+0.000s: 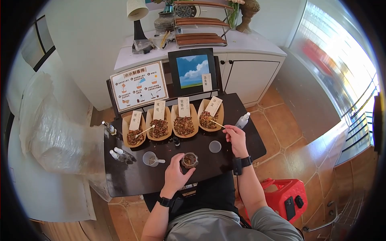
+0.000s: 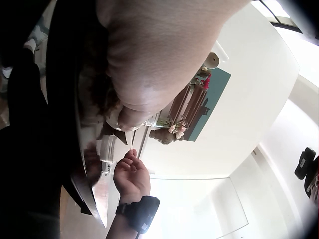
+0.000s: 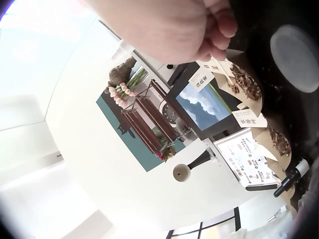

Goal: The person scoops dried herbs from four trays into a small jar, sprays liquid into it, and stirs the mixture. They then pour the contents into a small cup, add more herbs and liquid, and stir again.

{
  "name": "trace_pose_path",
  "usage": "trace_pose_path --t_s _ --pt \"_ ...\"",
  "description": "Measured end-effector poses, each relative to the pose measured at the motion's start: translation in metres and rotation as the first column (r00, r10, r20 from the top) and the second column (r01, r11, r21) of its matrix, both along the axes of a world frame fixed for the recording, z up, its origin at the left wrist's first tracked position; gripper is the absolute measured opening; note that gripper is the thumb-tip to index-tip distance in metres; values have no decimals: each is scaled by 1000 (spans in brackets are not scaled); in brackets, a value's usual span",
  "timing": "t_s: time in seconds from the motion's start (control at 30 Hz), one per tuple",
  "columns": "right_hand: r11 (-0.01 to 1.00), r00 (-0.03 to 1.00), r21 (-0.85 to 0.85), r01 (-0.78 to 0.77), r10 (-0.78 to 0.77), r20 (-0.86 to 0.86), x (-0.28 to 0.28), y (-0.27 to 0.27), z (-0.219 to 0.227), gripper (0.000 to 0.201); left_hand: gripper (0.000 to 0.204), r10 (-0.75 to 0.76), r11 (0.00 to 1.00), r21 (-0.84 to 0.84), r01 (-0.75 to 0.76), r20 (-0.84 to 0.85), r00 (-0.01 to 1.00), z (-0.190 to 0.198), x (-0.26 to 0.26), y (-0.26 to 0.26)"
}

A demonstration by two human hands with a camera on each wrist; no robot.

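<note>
My left hand (image 1: 177, 175) holds a small round glass jar (image 1: 189, 160) near the table's front edge, thumb and fingers about its side. Some dark, dried bits show inside the jar. My right hand (image 1: 236, 138) pinches the end of a thin wooden spoon (image 1: 217, 123). The spoon's other end lies in the dried herb mix (image 1: 206, 120) of the rightmost paper tray (image 1: 220, 114), also seen in the right wrist view as a herb-filled tray (image 3: 256, 103). In the left wrist view, my left hand (image 2: 154, 59) covers most of the jar.
Three more paper trays (image 1: 194, 132) of herbs with labels stand leftward, a wooden spoon (image 1: 145, 131) across two. Around them are a frosted cup (image 1: 149, 158), a translucent round container (image 1: 215, 146), a dropper bottle (image 1: 176, 141), a spray bottle (image 1: 243, 120) and small bottles (image 1: 116, 154).
</note>
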State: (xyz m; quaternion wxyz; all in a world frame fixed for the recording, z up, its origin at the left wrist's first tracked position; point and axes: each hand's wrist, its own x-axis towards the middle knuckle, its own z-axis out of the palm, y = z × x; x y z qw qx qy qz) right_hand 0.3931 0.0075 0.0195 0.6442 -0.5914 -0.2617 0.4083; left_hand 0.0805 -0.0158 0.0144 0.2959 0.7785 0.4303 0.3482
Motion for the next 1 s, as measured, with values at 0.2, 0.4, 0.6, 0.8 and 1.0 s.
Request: trace_pose_path --t_s 0.2,0.4,0.6,0.8,1.0 --pt "997 997 47 -68 69 -20 -8 -23 20 21 74 -4 997 79 4 0 1000 -7 -1 3" --pt "972 969 36 -231 233 -78 -29 -59 37 19 75 -10 991 136 10 -3 1000 -9 -1 4" --pt "928 930 -54 -369 368 -28 -48 -87 38 20 75 -20 990 141 19 5 1000 -9 -1 4" --pt "920 796 -133 -369 386 465 -65 -98 52 18 75 -23 990 138 20 21 1000 -11 -1 4" --pt "895 491 17 -446 228 841 -65 -94 63 17 75 -26 992 126 22 32 999 -11 -1 4"
